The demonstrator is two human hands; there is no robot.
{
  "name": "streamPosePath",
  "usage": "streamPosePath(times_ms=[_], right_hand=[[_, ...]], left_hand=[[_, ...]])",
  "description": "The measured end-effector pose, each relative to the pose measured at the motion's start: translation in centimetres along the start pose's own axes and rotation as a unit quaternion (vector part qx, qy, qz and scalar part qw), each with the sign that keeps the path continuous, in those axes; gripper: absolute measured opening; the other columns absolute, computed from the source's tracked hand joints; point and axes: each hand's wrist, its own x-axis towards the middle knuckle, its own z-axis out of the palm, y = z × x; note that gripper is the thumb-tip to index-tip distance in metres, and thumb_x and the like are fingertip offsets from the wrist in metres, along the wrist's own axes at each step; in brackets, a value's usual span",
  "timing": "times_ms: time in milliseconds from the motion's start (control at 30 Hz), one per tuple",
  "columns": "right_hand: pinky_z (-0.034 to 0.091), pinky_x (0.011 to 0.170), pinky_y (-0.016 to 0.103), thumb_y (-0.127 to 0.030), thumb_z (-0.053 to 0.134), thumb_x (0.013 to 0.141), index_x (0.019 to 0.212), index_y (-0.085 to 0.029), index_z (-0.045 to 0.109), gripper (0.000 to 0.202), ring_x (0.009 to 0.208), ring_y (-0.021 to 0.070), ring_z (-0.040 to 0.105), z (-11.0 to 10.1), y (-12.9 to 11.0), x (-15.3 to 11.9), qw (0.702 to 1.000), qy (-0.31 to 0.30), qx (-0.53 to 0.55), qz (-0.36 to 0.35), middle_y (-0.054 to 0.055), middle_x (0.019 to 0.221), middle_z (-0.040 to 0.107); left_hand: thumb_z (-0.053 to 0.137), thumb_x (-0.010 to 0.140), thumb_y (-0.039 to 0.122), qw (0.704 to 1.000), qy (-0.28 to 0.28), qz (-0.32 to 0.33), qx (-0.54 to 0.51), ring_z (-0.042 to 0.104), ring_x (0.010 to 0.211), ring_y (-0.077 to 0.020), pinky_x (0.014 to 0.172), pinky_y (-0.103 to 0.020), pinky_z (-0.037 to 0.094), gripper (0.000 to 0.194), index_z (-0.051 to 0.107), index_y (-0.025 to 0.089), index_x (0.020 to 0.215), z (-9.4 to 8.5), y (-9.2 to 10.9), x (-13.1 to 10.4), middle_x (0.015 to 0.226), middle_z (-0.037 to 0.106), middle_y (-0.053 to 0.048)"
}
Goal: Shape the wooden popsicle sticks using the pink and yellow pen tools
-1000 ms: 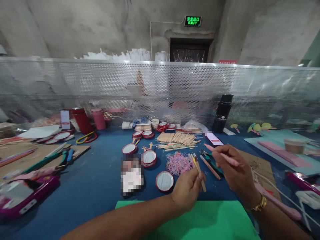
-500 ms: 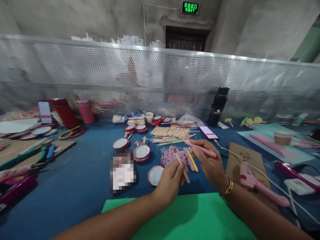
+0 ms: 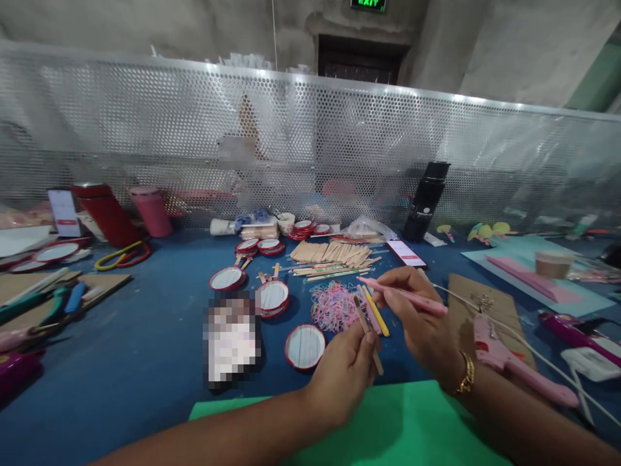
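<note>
My left hand (image 3: 343, 369) is closed around a wooden craft stick (image 3: 367, 331), its dark upper end pointing up and away. In my right hand (image 3: 420, 317) a pink marker pen (image 3: 405, 296) is held in a writing grip, its tip to the left, above the stick and apart from it. Just beyond the hands lies a pile of thin pink, purple and white strands (image 3: 334, 305), with a yellow pen (image 3: 376, 312) and a purplish one beside it. A round red-rimmed disc (image 3: 305, 347) with a whitish face rests left of my left hand.
Several wooden sticks (image 3: 334, 254) are heaped farther back, near a phone (image 3: 406, 253) and a black bottle (image 3: 427, 202). A pink glue gun (image 3: 519, 369) lies on cardboard (image 3: 466, 289) at right. Green paper (image 3: 398, 427) covers the near edge. A perforated metal screen (image 3: 194, 142) stands behind.
My left hand with the stick and my right hand with the pink marker have both shifted slightly right in view. The camera has tilted down and moved a little.
</note>
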Motion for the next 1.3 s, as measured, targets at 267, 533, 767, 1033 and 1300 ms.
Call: streamPosePath(times_ms=[267,533,767,1033,1300], right_hand=[[0.051,0.065,0.028,-0.026,0.059,0.089,0.086,-0.023,0.062,0.006,0.078,0.0182,0.063,-0.4,1.6,-1.1,0.997,0.029,-0.064,-0.028,0.001,0.076,0.063],[0.05,0.066,0.029,-0.027,0.059,0.089,0.087,-0.022,0.062,0.007,0.081,0.019,0.063,-0.4,2.1,-1.4,0.997,0.01,-0.079,-0.015,0.004,0.087,0.065],[0.047,0.065,0.031,-0.024,0.058,0.088,0.08,-0.022,0.06,0.009,0.072,0.0174,0.058,-0.2,2.0,-1.4,0.998,-0.017,-0.054,-0.016,0.001,0.073,0.06],[0.042,0.062,0.031,-0.021,0.055,0.087,0.071,-0.021,0.053,0.017,0.063,0.0144,0.051,0.0,1.8,-1.4,0.996,-0.017,-0.079,-0.041,-0.001,0.065,0.056],[0.039,0.061,0.03,-0.025,0.054,0.089,0.069,-0.02,0.054,0.021,0.063,0.0141,0.05,0.2,1.5,-1.1,0.994,-0.024,-0.101,-0.032,-0.001,0.066,0.054]], left_hand=[[0.038,0.099,0.038,0.994,-0.012,0.053,0.097,0.051,0.065,-0.0164,0.06,-0.026,0.037,0.028,0.056,0.022,0.084,-0.3,1.1,-0.2,0.064,0.053,0.002],[0.039,0.098,0.047,0.999,-0.03,0.01,-0.018,0.043,0.055,-0.0118,0.052,-0.023,0.032,0.033,0.055,0.02,0.088,-0.3,0.4,-0.3,0.063,0.048,0.004],[0.043,0.095,0.054,0.995,0.012,-0.029,-0.098,0.037,0.049,-0.0099,0.049,-0.022,0.027,0.04,0.055,0.018,0.082,-0.4,0.2,0.2,0.056,0.046,0.005],[0.043,0.096,0.048,0.997,0.02,-0.017,-0.069,0.036,0.048,-0.0089,0.047,-0.021,0.028,0.034,0.051,0.02,0.079,-0.4,0.5,0.4,0.055,0.046,0.006],[0.044,0.096,0.048,0.999,0.025,-0.015,-0.034,0.04,0.051,-0.0096,0.048,-0.02,0.031,0.03,0.051,0.019,0.099,-0.4,-0.1,0.3,0.061,0.047,0.006]])
